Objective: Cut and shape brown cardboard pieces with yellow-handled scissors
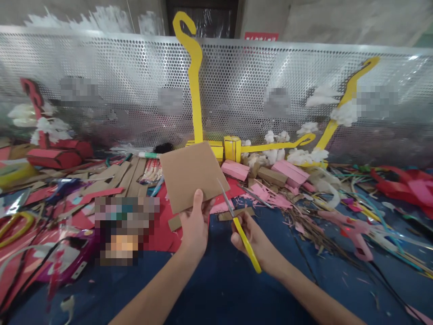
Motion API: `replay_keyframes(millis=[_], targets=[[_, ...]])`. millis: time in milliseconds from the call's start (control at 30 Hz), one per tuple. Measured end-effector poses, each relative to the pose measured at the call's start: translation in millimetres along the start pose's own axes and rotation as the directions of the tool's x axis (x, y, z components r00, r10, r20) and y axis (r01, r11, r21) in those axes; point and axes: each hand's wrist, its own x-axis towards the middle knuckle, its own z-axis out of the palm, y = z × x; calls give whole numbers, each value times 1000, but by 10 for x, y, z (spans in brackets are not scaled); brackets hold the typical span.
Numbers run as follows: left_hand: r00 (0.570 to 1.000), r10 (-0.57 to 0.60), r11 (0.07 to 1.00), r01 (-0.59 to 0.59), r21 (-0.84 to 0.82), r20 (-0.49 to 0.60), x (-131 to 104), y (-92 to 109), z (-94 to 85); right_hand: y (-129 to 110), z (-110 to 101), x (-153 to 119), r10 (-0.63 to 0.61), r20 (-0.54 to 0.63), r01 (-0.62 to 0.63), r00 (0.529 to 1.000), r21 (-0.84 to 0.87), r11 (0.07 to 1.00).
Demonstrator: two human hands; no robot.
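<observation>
A flat piece of brown cardboard (189, 176) is held up in front of me, tilted a little. My left hand (198, 223) grips its lower edge, thumb on the near face, the other fingers mostly hidden behind. In my right hand (248, 232) is a pair of scissors with yellow handles (246, 243). Their blades point up and left, the tips close to the right edge of the cardboard. Red sheets (158, 225) lie on the blue table surface beneath and left of my left hand.
Yellow hooked shapes (195, 90) stand against a perforated metal panel (128, 81). Pink paper scraps (267, 194) and a pink glue gun (352, 230) lie to the right. Another pair of yellow-handled scissors (25, 223) is at far left, near a purple object (74, 262).
</observation>
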Motion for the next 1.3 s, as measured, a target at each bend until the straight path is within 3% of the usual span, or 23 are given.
replay_keyframes(millis=[333,533,667,967,1167,1300], targets=[[1000,-11,1000,11,2,-8,-43,45,40,32,103,79,28,-105,-17,994,106,994],[1000,-6,1000,6,9,-11,-65,60,69,-124,121,82,236,-53,-230,970,102,968],[999,30,1000,-30,-6,-13,-64,52,86,-219,103,59,281,-68,-280,957,25,960],[996,87,996,-87,25,14,-89,40,90,-235,33,-21,145,81,-139,986,-73,988],[1000,14,1000,-14,-19,19,-76,41,83,-319,-37,-94,148,154,-128,977,-134,983],[999,-5,1000,6,-23,46,-95,22,96,-183,-39,-59,107,113,-101,988,-56,993]])
